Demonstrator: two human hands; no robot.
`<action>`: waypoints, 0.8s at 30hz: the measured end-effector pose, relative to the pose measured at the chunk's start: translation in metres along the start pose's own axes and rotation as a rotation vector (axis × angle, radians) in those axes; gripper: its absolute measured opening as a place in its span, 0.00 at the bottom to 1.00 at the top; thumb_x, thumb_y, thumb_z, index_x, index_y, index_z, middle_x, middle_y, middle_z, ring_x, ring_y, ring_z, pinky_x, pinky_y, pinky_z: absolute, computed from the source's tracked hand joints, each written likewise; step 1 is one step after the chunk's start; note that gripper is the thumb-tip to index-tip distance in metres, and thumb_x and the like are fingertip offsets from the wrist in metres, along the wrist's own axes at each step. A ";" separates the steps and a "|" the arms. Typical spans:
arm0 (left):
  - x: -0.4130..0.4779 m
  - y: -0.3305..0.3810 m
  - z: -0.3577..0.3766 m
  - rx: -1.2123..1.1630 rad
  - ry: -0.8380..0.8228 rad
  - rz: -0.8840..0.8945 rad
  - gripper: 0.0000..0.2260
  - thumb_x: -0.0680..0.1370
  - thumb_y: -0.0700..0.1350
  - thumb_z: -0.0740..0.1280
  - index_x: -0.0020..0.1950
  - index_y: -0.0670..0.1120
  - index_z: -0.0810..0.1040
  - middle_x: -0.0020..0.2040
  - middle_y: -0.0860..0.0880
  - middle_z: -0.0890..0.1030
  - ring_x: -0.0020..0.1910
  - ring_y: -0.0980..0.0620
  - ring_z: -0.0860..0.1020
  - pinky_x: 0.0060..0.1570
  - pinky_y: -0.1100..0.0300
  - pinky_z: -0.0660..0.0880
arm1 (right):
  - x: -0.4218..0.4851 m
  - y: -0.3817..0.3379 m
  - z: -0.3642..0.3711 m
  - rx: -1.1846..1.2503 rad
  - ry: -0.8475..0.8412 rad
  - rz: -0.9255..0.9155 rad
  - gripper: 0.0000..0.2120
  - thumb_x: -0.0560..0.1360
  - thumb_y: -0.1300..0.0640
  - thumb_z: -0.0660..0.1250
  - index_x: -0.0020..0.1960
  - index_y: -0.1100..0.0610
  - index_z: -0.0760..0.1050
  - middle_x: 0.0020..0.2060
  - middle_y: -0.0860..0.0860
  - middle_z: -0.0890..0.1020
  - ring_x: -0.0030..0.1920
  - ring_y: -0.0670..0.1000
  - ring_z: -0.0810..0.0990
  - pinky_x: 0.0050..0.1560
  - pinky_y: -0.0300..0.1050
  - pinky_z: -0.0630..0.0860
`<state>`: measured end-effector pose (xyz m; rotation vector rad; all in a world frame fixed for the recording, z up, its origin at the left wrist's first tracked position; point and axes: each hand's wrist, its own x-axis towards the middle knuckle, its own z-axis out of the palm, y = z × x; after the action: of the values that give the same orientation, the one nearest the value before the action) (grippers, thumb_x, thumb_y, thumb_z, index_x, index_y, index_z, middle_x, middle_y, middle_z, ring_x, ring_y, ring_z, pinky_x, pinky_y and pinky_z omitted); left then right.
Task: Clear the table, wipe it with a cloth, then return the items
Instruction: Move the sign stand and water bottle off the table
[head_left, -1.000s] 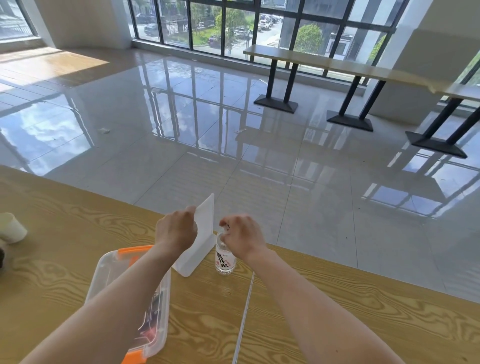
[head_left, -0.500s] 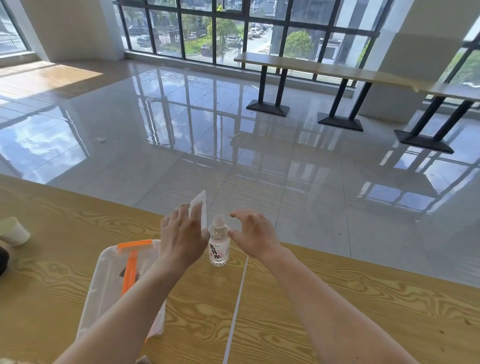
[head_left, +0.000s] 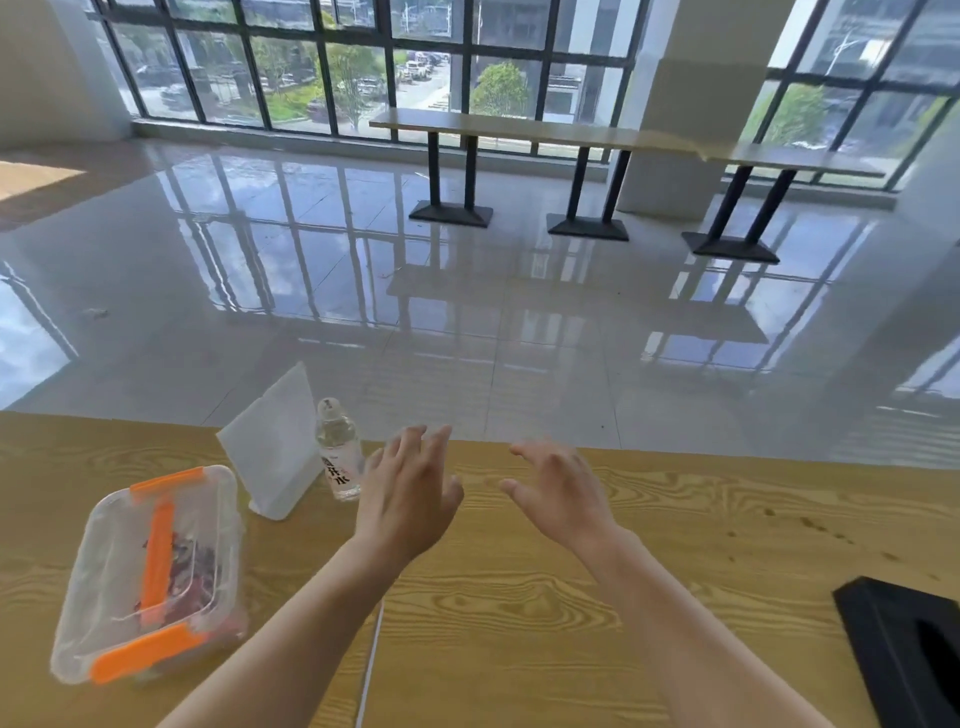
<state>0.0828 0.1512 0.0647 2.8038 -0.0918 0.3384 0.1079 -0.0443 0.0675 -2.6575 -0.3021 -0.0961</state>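
A clear lidded box (head_left: 150, 571) with orange latches lies at the left of the wooden surface (head_left: 519, 597). Behind it stands a white stand (head_left: 275, 447), with a water bottle (head_left: 340, 452) upright just beside its right edge. A black object (head_left: 909, 649) occupies the near right corner. The left grip (head_left: 410, 499) hovers just right of the bottle, released, fingers spread. The right grip (head_left: 566, 499) is alongside, apart from it, also released, fingers spread.

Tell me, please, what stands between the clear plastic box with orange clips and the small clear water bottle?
A white folded card stand stands upright there, as the head view shows.
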 end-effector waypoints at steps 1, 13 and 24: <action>-0.003 0.014 0.007 0.002 -0.020 0.020 0.28 0.77 0.54 0.65 0.76 0.49 0.64 0.72 0.45 0.70 0.71 0.43 0.68 0.66 0.45 0.66 | -0.011 0.014 -0.005 -0.004 -0.007 0.036 0.23 0.75 0.48 0.71 0.68 0.52 0.74 0.65 0.50 0.78 0.67 0.53 0.73 0.64 0.47 0.70; -0.040 0.172 0.084 -0.007 -0.198 0.228 0.28 0.76 0.54 0.65 0.75 0.48 0.66 0.72 0.43 0.70 0.73 0.43 0.66 0.67 0.44 0.67 | -0.130 0.167 -0.070 -0.021 -0.007 0.376 0.23 0.77 0.45 0.67 0.70 0.49 0.71 0.67 0.50 0.75 0.69 0.53 0.70 0.64 0.50 0.71; -0.076 0.305 0.154 -0.096 -0.376 0.375 0.28 0.78 0.55 0.62 0.77 0.50 0.61 0.75 0.46 0.66 0.74 0.45 0.63 0.70 0.46 0.64 | -0.236 0.290 -0.105 -0.019 0.034 0.648 0.24 0.77 0.45 0.68 0.70 0.51 0.72 0.63 0.51 0.77 0.63 0.53 0.74 0.58 0.48 0.76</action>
<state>0.0124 -0.1847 -0.0041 2.7076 -0.7025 -0.1143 -0.0573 -0.3902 0.0067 -2.6300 0.5737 0.0646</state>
